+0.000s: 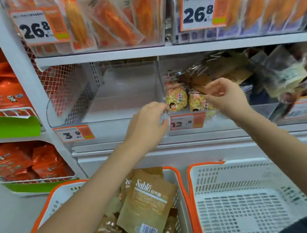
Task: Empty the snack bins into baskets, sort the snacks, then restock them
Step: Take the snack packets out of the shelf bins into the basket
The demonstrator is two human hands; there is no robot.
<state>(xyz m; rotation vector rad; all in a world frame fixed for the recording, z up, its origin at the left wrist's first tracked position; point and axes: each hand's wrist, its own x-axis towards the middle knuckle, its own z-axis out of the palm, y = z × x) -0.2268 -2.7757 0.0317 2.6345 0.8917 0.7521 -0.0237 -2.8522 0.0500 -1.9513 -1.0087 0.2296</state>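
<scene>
Emptying mid bin, snack packs next to go.

Near, bottom of frame: left basket holds tan Sablé pouches, right basket bare. Mid-frame: my left hand curls on the clear bin's front edge; right hand pinches, I think, a dark brown pouch, blurred. Behind it, yellow rice-cracker packs w/ red print sit in the centre bin. I'd judge them light, crinkly, slippery, contents brittle; take by top seam, no squeezing. Left bin looks emptied.
</scene>
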